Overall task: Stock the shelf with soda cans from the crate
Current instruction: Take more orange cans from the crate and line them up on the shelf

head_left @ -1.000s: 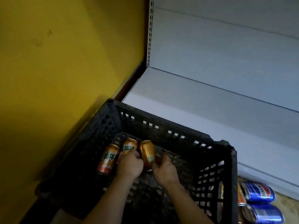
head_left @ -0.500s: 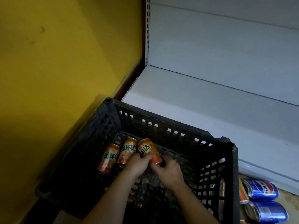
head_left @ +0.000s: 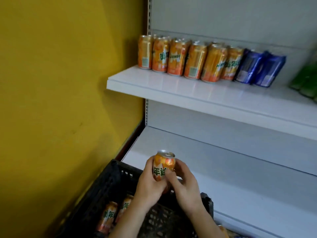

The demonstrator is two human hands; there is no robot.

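An orange soda can (head_left: 163,163) stands upright between both hands, above the far rim of the black crate (head_left: 109,179). My left hand (head_left: 149,184) wraps its left side and my right hand (head_left: 184,182) holds its right side. Two more orange cans (head_left: 109,215) lie in the crate's bottom at the lower left. On the upper white shelf (head_left: 197,91) stands a row of several orange cans (head_left: 187,59), then blue cans (head_left: 260,68).
A yellow wall (head_left: 60,100) closes off the left side. The lower white shelf (head_left: 248,169) runs behind the crate. Green cans (head_left: 307,79) sit at the upper shelf's right edge. The shelf's white back panel rises behind.
Both hands have lifted the orange can out of the crate and turned it upright. The view has tilted upward, bringing the stocked upper shelf into sight.
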